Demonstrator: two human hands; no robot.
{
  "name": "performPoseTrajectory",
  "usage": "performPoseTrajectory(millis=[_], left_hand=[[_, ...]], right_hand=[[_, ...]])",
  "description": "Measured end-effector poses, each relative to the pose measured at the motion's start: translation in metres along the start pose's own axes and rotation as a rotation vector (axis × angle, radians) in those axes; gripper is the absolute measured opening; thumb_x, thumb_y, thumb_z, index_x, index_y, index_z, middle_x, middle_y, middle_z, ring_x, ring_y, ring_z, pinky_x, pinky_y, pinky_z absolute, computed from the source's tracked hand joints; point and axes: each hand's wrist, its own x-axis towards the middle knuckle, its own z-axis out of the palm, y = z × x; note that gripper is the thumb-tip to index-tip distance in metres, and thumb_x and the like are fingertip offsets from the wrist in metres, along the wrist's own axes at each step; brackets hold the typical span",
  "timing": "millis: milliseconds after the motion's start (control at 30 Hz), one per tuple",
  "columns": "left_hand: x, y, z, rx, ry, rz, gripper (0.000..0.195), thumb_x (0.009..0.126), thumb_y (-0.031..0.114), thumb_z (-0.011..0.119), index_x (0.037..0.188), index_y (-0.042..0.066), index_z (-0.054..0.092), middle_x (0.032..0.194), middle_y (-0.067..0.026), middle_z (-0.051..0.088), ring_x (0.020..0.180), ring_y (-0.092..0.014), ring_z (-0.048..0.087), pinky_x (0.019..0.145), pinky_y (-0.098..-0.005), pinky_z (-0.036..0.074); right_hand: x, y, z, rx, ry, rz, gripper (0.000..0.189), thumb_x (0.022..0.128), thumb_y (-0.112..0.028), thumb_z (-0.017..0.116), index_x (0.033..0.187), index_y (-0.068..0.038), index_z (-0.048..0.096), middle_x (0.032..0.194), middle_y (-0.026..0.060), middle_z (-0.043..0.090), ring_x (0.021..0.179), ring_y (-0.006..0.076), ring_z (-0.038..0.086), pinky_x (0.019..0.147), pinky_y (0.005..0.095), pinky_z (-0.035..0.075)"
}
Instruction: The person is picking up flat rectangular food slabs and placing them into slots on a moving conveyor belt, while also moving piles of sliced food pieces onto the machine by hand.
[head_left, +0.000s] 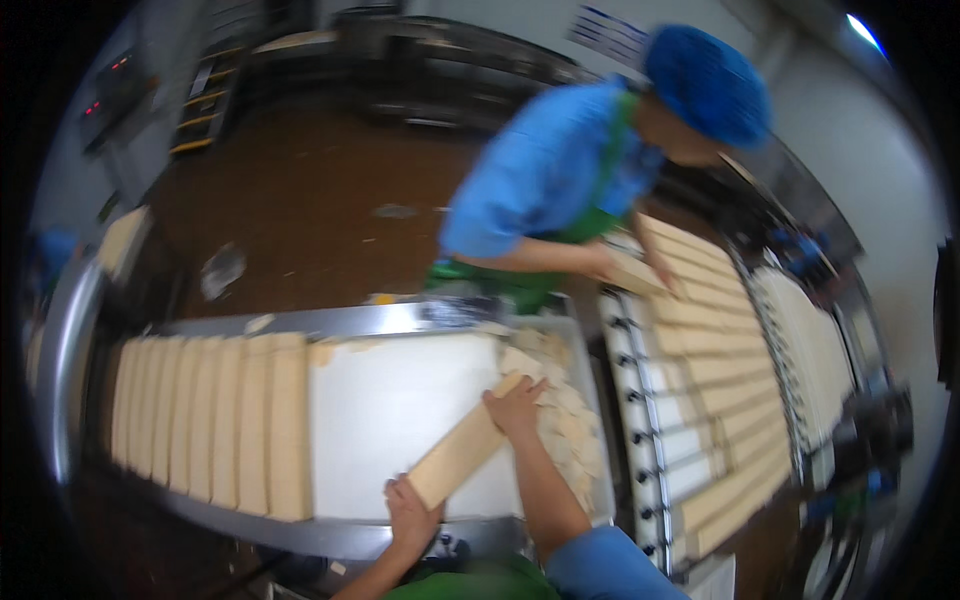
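Observation:
A long pale beige slab (465, 446), dough-like in look, slants across the white belt (397, 420) of a conveyor. My left hand (414, 511) grips its near end, and my right hand (519, 405) grips its far end. On the left part of the belt several similar slabs (217, 420) lie side by side. Beyond my right hand, a tray (606, 480) holds pale broken scraps (574, 431). The picture is slightly blurred, so the slab's exact material cannot be told.
Across the conveyor a co-worker (555, 172) in a blue cap and green apron bends over, both hands on another slab (634, 271). A second conveyor (637, 450) to the right carries rows of slabs (727, 360). Metal rails (285, 536) edge my conveyor. Clear plastic (223, 270) lies on the brown floor.

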Motion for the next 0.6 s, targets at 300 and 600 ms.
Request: performPoseTrajectory(millis=[300, 600], left_hand=[[-0.016, 0.173, 0.086, -0.107, -0.201, 0.467, 0.078, 0.067, 0.012, 0.079, 0.134, 0.006, 0.041, 0.138, -0.0287, 0.026, 0.120, -0.047, 0.043, 0.100, -0.0447, 0.042], [-0.049, 0.279, 0.152, -0.256, -0.730, 0.738, 0.075, 0.070, 0.023, 0.083, 0.131, 0.005, 0.045, 0.133, -0.0210, 0.037, 0.126, -0.037, 0.041, 0.103, -0.0396, 0.039]], right_hand=[[-0.022, 0.225, -0.223, 0.276, 0.525, 0.334, 0.077, 0.076, -0.040, 0.068, 0.130, 0.004, 0.033, 0.126, 0.0311, 0.040, 0.114, 0.0470, 0.047, 0.098, 0.0493, 0.041], [0.011, 0.427, -0.326, -0.266, 0.246, 0.512, 0.064, 0.088, -0.051, 0.036, 0.112, 0.001, 0.064, 0.122, 0.0231, 0.060, 0.120, 0.0411, 0.047, 0.104, 0.0533, 0.026]])
